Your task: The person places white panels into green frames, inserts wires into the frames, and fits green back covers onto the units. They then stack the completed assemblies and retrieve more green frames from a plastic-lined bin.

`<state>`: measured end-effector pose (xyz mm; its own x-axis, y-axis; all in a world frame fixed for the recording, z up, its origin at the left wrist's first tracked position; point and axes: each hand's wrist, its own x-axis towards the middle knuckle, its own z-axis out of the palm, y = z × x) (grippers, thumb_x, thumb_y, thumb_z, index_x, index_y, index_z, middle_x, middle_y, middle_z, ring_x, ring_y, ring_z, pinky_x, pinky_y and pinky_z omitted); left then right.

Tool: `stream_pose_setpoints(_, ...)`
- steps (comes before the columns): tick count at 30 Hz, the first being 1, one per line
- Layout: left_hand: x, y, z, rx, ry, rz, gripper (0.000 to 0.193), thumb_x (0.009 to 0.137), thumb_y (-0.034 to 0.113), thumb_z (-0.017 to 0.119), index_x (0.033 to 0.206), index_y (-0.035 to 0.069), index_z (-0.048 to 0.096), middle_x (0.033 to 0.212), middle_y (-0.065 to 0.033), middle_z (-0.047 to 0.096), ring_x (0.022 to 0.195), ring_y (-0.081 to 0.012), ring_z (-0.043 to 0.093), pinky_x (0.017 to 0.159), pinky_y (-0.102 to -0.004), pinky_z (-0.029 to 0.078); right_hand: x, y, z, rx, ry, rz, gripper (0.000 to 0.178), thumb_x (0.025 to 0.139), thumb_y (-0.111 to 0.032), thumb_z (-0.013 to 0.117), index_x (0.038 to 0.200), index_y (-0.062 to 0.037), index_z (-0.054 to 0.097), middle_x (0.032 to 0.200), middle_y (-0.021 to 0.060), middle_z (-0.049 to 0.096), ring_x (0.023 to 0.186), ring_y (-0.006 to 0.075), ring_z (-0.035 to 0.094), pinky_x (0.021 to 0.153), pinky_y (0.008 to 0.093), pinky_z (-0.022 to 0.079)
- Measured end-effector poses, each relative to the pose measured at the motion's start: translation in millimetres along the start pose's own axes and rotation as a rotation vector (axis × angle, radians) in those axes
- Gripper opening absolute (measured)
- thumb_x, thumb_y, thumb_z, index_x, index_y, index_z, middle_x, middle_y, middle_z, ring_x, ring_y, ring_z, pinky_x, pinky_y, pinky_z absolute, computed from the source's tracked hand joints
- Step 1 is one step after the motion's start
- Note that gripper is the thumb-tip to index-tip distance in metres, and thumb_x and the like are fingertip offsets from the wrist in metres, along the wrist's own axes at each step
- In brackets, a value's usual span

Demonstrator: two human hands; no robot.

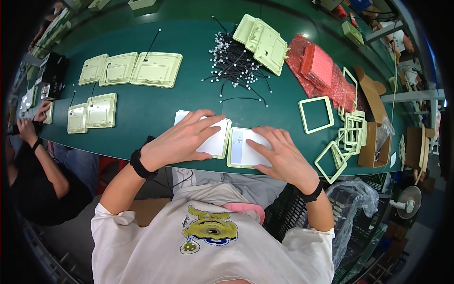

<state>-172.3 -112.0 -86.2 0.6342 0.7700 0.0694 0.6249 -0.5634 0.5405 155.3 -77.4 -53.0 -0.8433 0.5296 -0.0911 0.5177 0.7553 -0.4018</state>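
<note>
Two flat panels with pale green rims lie side by side at the near table edge. Over the left white-faced panel (218, 143) arches my left hand (187, 137), its fingertips at the far edge and thumb near the front edge. My right hand (286, 156) grips the right white-faced panel (238, 154) in the same way, its thumb by the near edge and index finger on the face. A light blue strip with small print shows on that panel. Both hands hide part of their panels.
A heap of black cables (236, 61) with white connectors lies beyond my hands, beside stacked green housings (269, 49). More green housings (156, 69) stand left. Rightward are red bubble wrap (295, 66), empty frames (316, 115) and a cardboard box (376, 146). A co-worker's hand (41, 111) works far left.
</note>
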Motion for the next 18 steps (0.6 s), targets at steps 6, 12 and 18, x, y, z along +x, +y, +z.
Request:
stream_pose_setpoints(6, 4, 3, -2, 0.016, -0.005, 0.031, 0.066, 0.074, 0.015, 0.093, 0.131, -0.007, 0.068, 0.158, -0.0202, 0.054, 0.144, -0.0379, 0.049, 0.118, -0.0464, 0.047, 0, 1, 1, 0.005, -0.021, -0.005, 0.071, 0.08, -0.023, 0.09, 0.145, -0.0065, 0.065, 0.158, 0.0148, 0.05, 0.145, 0.0352, 0.047, 0.119, 0.0519, 0.04)
stream_pose_setpoints(12, 6, 5, -1, 0.021, -0.043, 0.015, 0.07, 0.074, 0.016, 0.092, 0.136, -0.004, 0.065, 0.161, -0.0189, 0.05, 0.146, -0.0406, 0.048, 0.119, -0.0499, 0.046, 1, -10, 7, -0.05, -0.009, 0.01, 0.075, 0.08, -0.024, 0.091, 0.147, -0.0076, 0.064, 0.159, 0.0153, 0.05, 0.145, 0.0361, 0.049, 0.118, 0.0489, 0.042)
stream_pose_setpoints(18, 7, 7, 2, 0.069, -0.032, 0.019, 0.071, 0.075, 0.017, 0.091, 0.138, -0.004, 0.064, 0.161, -0.0199, 0.05, 0.147, -0.0393, 0.048, 0.124, -0.0535, 0.04, 0, -17, 10, -0.114, -0.036, 0.048, 0.082, 0.081, -0.026, 0.09, 0.153, -0.0067, 0.058, 0.164, 0.0155, 0.044, 0.147, 0.0387, 0.045, 0.119, 0.0516, 0.042)
